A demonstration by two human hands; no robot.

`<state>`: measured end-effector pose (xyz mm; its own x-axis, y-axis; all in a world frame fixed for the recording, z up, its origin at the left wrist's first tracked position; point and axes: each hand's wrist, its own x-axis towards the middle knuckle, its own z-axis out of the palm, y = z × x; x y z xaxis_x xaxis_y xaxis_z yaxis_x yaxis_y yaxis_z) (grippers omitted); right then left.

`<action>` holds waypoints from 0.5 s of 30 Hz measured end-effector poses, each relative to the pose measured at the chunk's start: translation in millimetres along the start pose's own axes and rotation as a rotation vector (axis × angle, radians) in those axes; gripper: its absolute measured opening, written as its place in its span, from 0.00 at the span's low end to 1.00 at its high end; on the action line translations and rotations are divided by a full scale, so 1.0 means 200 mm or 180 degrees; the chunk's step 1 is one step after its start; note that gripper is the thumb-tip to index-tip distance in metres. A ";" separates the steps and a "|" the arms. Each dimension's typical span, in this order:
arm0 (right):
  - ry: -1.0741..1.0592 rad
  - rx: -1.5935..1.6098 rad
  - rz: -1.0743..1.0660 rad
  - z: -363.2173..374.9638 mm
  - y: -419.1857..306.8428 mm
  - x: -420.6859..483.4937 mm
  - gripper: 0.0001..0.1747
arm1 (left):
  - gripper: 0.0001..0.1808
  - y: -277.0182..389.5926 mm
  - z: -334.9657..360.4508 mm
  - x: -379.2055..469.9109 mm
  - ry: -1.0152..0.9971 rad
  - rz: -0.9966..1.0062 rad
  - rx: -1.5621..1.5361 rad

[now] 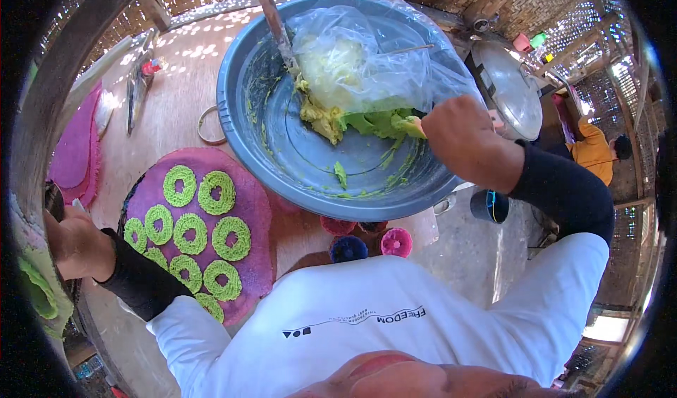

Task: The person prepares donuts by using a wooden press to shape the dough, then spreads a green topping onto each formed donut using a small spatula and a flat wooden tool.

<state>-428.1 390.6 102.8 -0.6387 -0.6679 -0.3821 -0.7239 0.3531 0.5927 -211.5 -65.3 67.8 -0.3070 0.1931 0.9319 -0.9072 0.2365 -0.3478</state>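
Observation:
My right hand (459, 136) is closed on a lump of green dough (389, 121) at the right side of a large blue plastic basin (312, 205). Next to that lump lies yellowish dough (323, 118), partly under a clear plastic sheet (365, 70). A flat stick (277, 30) leans inside the basin's back left. At the far left, my left hand (79, 242) is beside a wooden post, its fingers mostly hidden. Between my left arm and the basin, several green dough rings (190, 233) lie on a round purple mat (259, 228).
Pink and blue molds (395, 242) stand in front of the basin. A large metal lid (508, 88) and a dark bucket (489, 206) are to the right. A wooden post (31, 123) borders the left side. Another person (592, 152) is at the far right.

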 end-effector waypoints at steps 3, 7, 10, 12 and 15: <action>-0.0544 -0.0157 0.0245 0.07 -0.09 0.05 0.06 | 0.29 0.04 0.03 0.02 0.0009 -0.0041 -0.0009; -0.0292 -0.0187 0.0596 0.12 -0.11 0.04 0.05 | 0.24 0.06 0.05 0.02 0.0089 -0.0003 -0.0045; -0.0234 -0.0143 0.0707 0.12 -0.09 0.04 0.05 | 0.21 0.06 0.07 0.02 0.0131 0.0036 -0.0070; -0.0144 -0.0178 0.0695 0.16 -0.07 0.07 0.05 | 0.19 0.06 0.08 0.01 0.0153 0.0069 -0.0074; -0.0168 -0.0140 0.0715 0.26 -0.02 0.15 0.05 | 0.18 0.05 0.08 0.02 0.0203 0.0108 -0.0057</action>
<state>-457.5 403.3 51.4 -0.7961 -0.5402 -0.2727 -0.5505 0.4594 0.6970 -227.2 -78.2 69.2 -0.3180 0.2615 0.9113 -0.8911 0.2458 -0.3815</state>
